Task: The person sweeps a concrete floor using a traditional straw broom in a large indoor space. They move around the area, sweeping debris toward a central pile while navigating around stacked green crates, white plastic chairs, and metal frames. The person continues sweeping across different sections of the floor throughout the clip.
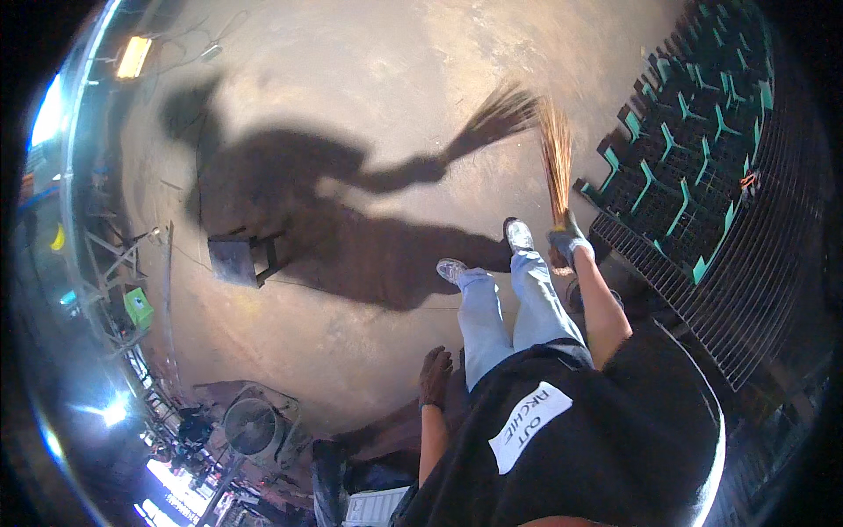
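Observation:
My right hand (566, 241), in a grey work glove, grips the bound end of a straw broom (555, 158) whose bristles fan up and away from me over the concrete floor. My left hand (435, 376), in a dark glove, hangs at my side with fingers loosely curled and nothing in it. Both feet in light shoes (518, 234) stand on the floor below me. My shadow with the broom falls across the floor to the left.
Stacks of black and green plastic crates (694, 149) and a dark grating (746, 290) lie to my right. A small dark stool (237, 256) stands on the floor to the left. A floor fan (252, 426) and metal racks (114, 263) line the left edge.

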The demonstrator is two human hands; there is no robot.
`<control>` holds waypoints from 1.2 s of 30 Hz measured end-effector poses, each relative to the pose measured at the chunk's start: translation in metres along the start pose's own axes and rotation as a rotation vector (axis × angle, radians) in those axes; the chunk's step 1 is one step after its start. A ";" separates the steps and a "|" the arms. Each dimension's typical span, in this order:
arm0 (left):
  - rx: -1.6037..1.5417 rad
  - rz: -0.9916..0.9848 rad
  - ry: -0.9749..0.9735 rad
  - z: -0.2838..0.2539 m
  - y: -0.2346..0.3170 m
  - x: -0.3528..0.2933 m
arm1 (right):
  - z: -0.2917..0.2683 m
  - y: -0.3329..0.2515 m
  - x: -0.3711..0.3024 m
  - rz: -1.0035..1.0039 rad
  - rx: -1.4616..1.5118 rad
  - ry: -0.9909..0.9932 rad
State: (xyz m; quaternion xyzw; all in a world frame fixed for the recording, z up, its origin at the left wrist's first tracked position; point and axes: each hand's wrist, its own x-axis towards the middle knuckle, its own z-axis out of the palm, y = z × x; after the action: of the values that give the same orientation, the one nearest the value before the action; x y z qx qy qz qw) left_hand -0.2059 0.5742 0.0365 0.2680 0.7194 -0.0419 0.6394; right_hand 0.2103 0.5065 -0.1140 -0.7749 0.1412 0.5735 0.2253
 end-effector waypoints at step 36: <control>0.384 0.115 -0.063 0.033 0.057 -0.025 | 0.081 0.165 -0.010 0.020 1.339 -0.580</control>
State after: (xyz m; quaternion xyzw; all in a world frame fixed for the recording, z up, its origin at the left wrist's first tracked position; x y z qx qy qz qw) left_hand -0.1504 0.6012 0.0701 0.4242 0.6614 -0.1499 0.6001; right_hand 0.0617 0.4063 -0.1548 -0.2865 0.4036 0.5484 0.6740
